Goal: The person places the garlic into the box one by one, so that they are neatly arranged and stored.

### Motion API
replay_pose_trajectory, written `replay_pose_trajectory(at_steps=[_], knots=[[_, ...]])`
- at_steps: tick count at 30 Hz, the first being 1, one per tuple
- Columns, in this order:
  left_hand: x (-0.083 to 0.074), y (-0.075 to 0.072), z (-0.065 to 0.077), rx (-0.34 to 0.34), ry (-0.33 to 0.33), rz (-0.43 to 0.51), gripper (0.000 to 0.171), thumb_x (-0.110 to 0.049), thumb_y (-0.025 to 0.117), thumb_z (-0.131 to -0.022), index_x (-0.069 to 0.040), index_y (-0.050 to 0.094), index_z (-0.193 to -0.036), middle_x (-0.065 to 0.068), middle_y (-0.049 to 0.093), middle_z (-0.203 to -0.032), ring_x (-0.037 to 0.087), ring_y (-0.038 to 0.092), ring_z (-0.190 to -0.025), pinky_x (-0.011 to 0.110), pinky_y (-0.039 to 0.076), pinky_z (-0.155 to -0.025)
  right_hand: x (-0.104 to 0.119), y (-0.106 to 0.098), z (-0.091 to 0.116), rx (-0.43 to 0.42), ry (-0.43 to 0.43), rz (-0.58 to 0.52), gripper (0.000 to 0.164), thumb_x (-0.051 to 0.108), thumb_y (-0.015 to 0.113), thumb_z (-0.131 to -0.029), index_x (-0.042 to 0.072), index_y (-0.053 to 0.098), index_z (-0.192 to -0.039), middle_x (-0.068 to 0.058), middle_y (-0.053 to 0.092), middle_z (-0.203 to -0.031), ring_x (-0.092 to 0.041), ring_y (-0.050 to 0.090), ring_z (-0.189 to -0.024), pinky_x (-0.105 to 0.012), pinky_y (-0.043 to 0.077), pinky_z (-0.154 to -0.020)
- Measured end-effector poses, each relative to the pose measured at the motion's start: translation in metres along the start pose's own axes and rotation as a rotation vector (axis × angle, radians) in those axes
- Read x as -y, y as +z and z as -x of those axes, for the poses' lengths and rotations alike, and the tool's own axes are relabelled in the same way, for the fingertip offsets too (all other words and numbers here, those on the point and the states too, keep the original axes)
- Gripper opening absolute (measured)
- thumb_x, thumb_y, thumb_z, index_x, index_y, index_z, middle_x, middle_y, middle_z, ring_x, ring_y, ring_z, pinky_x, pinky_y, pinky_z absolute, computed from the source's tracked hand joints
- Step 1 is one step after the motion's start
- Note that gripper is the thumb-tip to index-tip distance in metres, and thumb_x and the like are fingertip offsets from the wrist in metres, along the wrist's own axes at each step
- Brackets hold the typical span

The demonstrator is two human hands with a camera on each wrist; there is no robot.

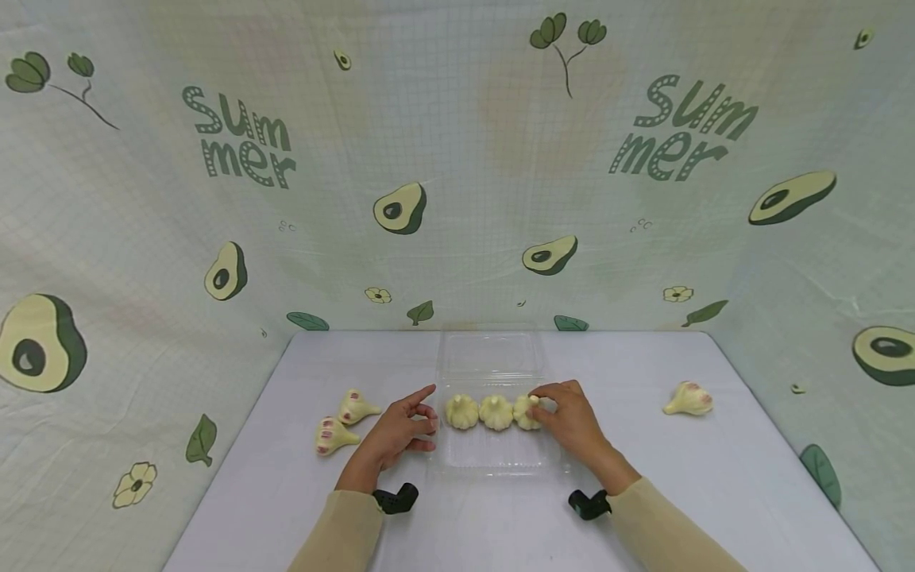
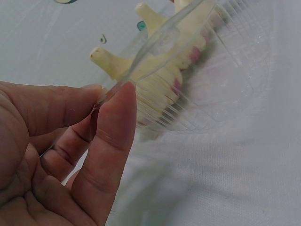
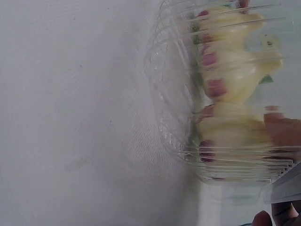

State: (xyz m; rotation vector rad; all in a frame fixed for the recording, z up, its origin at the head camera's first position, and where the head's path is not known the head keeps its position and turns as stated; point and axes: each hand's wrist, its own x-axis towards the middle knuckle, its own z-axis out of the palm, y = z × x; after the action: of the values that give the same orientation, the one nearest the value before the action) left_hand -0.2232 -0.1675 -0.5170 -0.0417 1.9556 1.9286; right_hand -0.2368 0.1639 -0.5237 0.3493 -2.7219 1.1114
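Clear plastic clamshell (image 1: 493, 456) held three garlic bulbs (image 1: 496, 413) in line; the left hand (image 1: 398, 431) pinched its nine-o'clock rim between thumb and finger; the right hand (image 1: 574, 419), fingers curled, gripped the three-o'clock bulb (image 1: 525, 415).

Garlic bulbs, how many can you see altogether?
6: three garlic bulbs in a row in the clear box, two on the table left of it, one to its right.

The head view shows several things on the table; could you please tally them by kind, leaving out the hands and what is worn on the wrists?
Clear container: 1
Garlic bulbs: 6 (3 in the container, 2 left of it, 1 right)
Total: 7
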Motion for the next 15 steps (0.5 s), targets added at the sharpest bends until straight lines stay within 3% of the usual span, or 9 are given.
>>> replay_pose_trajectory(at_steps=[15], knots=[[0.002,-0.001,-0.001,0.006,-0.003,0.000,0.079,0.007,0.066,-0.097,-0.013,0.034,-0.166,0.009,0.056,-0.112,0.017,0.062,-0.085,0.030,0.063,-0.067,-0.003,-0.014,0.001,0.032,0.116,-0.132,0.035,0.027,0.083,-0.093,0.011,0.077,-0.123,-0.011,0.071,-0.120,-0.027,0.060,-0.107,-0.035,0.049,-0.082]])
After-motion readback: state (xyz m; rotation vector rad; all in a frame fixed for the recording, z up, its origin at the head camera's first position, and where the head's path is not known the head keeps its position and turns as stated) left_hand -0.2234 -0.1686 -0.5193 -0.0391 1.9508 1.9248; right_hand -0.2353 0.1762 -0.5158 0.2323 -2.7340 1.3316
